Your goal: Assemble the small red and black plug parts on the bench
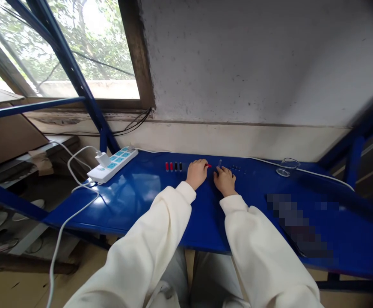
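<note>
My left hand is over the middle of the blue table, fingers curled and closed on a small red cylinder whose end sticks out to the right. Just across from it, my right hand has its fingers bent at the lower end of a small clear tube, which points away from me. Left of my left hand stand short red cylinders and black cylinders in a row. Several tiny dark and clear pieces lie beyond my right hand, too small to name.
A white power strip with a plugged-in cord is at the table's left. Toward the right are a clear glass container, a white cable and a blurred-out dark object. Blue frame posts flank the table; a wall stands behind.
</note>
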`<act>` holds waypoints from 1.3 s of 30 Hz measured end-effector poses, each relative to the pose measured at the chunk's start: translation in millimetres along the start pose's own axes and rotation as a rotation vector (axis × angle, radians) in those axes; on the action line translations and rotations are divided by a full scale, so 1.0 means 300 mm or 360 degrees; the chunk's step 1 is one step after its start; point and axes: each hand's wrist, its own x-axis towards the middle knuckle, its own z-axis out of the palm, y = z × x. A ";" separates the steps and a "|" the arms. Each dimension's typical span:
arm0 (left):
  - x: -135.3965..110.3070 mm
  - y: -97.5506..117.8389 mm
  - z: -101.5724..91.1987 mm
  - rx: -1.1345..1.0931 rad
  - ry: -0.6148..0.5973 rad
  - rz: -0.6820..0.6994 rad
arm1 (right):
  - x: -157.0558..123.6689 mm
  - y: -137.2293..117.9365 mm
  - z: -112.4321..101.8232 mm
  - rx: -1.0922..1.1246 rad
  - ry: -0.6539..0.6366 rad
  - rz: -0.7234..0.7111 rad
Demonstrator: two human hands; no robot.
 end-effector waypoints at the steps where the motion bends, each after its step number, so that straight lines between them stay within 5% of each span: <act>1: -0.019 -0.009 -0.014 -0.0135 0.0072 -0.0043 | 0.003 -0.001 0.003 -0.0005 -0.0015 0.0005; 9: -0.133 -0.045 -0.057 -0.0954 0.0463 -0.0478 | 0.021 0.000 0.029 -0.0123 -0.0232 0.0058; 18: -0.142 -0.051 -0.055 -0.1148 0.0522 -0.0626 | 0.032 0.002 0.034 -0.0114 -0.0254 0.0041; 23: -0.142 -0.063 -0.040 -0.1155 0.0505 -0.0628 | 0.022 -0.004 0.015 0.0029 -0.0061 -0.0023; 31: -0.140 -0.078 -0.026 -0.1371 0.0488 -0.0685 | -0.002 -0.038 -0.069 0.0844 0.0574 -0.0230; 39: -0.136 -0.078 -0.023 -0.1446 0.0440 -0.0745 | -0.016 -0.076 -0.074 0.1698 0.0324 -0.0138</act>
